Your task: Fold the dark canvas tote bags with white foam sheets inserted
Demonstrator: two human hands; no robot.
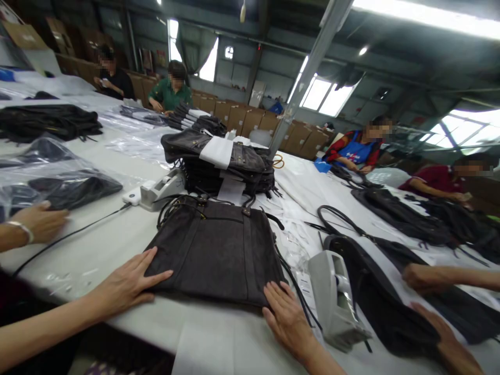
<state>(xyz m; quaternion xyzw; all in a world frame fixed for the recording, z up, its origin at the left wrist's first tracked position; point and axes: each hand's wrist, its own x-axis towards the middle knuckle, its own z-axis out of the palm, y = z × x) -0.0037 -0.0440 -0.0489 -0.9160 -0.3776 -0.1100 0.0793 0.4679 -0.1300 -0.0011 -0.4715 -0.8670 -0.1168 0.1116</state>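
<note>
A dark grey handbag (219, 250) lies flat on the white table in front of me, its handles and straps toward the far side. My left hand (130, 278) rests at the bag's near left corner, fingers stretched out and spread. At the near right corner my right hand (287, 317) lies flat with its fingertips on the bag's edge. Neither hand grips anything. Just beyond the bag is a stack of similar dark bags (230, 164), the top one wrapped with a white paper band (216, 151).
Grey tape dispensers stand right (338, 299) and behind left (166, 187) of the bag. A black cable (74, 234) crosses the table. At left, a co-worker's hand (41, 221) touches plastic-wrapped bags; at right, another's hands (425, 278) handle a dark bag. A metal post (308, 73) rises behind.
</note>
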